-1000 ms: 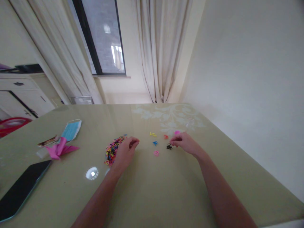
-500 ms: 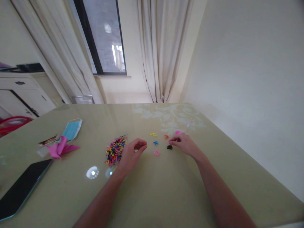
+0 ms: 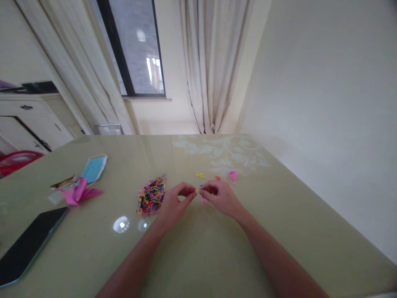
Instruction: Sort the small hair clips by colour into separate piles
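Note:
My left hand (image 3: 174,203) is pinched closed on a small yellow rubber band (image 3: 197,191). Fingertip to fingertip with it, my right hand (image 3: 222,199) is also closed at that band. Beside my left hand lies a heap of many-coloured small rubber bands (image 3: 151,196). Little single-colour groups sit around my right hand: yellow bands (image 3: 200,175) beyond it, red bands (image 3: 217,178) just behind it, and pink bands (image 3: 204,200) partly under its fingers. Only a bit of the blue group shows; the black one is hidden by my right hand.
A small pink cup-like piece (image 3: 232,176) stands beyond my right hand. To the left lie a blue face mask (image 3: 94,169), a folded pink paper shape (image 3: 80,193) and a dark tablet or phone (image 3: 32,244). A wall (image 3: 335,124) runs along the table's right side.
My right hand has moved left from beside the black bands to meet my left fingertips at the yellow band. The pink cup-like piece has come into fuller view. My left hand has barely moved.

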Demonstrator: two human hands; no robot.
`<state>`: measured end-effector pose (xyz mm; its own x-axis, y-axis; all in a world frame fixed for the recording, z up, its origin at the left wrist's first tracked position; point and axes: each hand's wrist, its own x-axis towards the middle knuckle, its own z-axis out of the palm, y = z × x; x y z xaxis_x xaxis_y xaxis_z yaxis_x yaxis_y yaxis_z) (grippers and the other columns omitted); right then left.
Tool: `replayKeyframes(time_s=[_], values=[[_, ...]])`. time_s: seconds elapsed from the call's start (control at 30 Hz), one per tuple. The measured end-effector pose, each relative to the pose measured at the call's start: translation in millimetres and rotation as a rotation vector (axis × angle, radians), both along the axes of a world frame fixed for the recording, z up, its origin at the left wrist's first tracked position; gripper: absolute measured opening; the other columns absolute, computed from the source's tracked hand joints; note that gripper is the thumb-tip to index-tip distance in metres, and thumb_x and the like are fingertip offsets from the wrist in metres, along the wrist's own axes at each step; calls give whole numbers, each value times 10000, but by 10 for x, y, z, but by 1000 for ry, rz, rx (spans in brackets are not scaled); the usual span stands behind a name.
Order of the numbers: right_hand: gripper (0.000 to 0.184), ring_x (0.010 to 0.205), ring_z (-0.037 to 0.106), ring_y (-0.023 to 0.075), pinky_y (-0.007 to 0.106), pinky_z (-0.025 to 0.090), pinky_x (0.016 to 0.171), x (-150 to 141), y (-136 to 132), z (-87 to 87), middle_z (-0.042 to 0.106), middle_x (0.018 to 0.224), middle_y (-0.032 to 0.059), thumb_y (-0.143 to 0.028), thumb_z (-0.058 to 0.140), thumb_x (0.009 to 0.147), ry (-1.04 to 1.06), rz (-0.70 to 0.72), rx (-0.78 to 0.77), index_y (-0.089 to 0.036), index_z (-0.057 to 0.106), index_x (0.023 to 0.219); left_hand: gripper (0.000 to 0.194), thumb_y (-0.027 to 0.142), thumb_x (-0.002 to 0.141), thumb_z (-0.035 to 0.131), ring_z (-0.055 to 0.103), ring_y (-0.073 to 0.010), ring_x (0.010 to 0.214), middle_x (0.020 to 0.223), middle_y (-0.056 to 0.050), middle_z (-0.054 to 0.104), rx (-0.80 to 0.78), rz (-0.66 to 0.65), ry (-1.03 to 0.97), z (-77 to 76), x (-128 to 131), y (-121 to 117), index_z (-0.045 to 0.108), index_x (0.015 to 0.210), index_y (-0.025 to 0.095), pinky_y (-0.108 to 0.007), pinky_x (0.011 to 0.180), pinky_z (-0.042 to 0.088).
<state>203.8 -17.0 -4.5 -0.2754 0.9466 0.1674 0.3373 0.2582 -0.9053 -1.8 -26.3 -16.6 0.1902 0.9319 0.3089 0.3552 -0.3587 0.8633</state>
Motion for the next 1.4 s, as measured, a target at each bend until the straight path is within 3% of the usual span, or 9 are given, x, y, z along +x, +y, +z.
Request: replayKeyframes(time_s=[0.13,0.3,0.4,0.57,0.7,0.9,1.07,1.23,1.4], values=[[143,587,583,137,262,431,554,60,-1,72,762,714,30,-324,748,878,14,-94,166,-201,816,854,176,369,912,721,741,-214,897,982,-44,808,24,55,115,16,-91,63,764,995,220,-357,868,587],[148,603,573,139,274,428,539,125,-75,220,764,762,46,-365,801,889,214,-123,326,-225,852,896,235,270,969,622,648,-336,1176,1219,-126,761,103,422,655,11,-399,170,760,1142,189,-506,1028,479],[83,654,611,157,289,460,568,144,-126,310,755,766,47,-324,824,886,293,-136,432,-252,861,903,317,300,990,598,591,-374,1257,1327,-134,719,32,554,865,-9,-535,199,731,1264,212,-551,1050,424],[59,724,648,172,294,476,588,170,-155,357,756,811,52,-275,830,885,304,-157,517,-282,867,930,290,302,1013,537,626,-335,1203,1235,-103,750,-54,544,939,-9,-542,244,768,1179,241,-512,1041,395],[101,693,624,168,295,477,588,205,-3,234,744,823,59,-341,808,894,239,-240,503,-258,861,918,289,288,1019,506,632,-328,1192,1191,-108,759,-51,530,950,-1,-499,275,783,1056,217,-496,1035,383],[137,710,670,192,313,514,691,170,527,-58,799,848,73,-305,746,886,-367,-412,267,-237,865,879,321,283,1030,468,631,-327,1179,1171,-130,753,1,535,941,-84,-485,318,776,1034,196,-504,1048,365],[156,811,731,244,323,506,720,28,793,-208,823,910,102,-237,718,877,-497,-429,206,-247,870,844,282,279,1016,506,618,-319,1186,1191,-106,752,0,523,906,-152,-498,372,778,1087,256,-506,1053,351],[204,779,724,249,318,481,690,13,799,-223,807,853,115,-185,688,881,-562,-413,209,-226,855,771,293,254,1026,477,620,-310,1159,1154,-114,748,24,493,931,-180,-495,396,764,1081,229,-502,1047,358],[202,794,695,216,313,482,731,149,519,-160,782,900,99,-235,664,942,-542,-391,282,-226,856,878,287,227,1030,442,606,-311,1189,1192,-145,730,146,520,913,-118,-446,359,726,1050,190,-518,1085,353]])
